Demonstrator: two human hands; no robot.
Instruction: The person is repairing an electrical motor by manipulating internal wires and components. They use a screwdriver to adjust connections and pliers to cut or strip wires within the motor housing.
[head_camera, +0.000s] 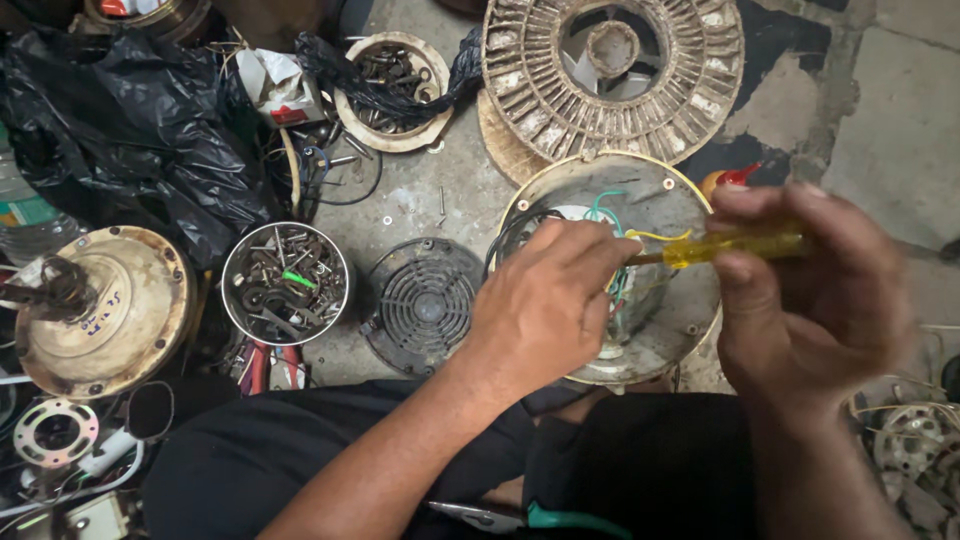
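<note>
Screwdriver (735, 247) above housing (670, 340); tin (285, 283) holds screws (262, 265).

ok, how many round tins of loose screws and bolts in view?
2. One metal tin left of the black round grille; one cream tin at top centre, partly under black plastic. More may be hidden.

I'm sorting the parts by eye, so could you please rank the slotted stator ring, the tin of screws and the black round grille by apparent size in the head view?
1. Slotted stator ring, clearly largest.
2. Tin of screws and black round grille: they look about alike, so no ranking.
</note>
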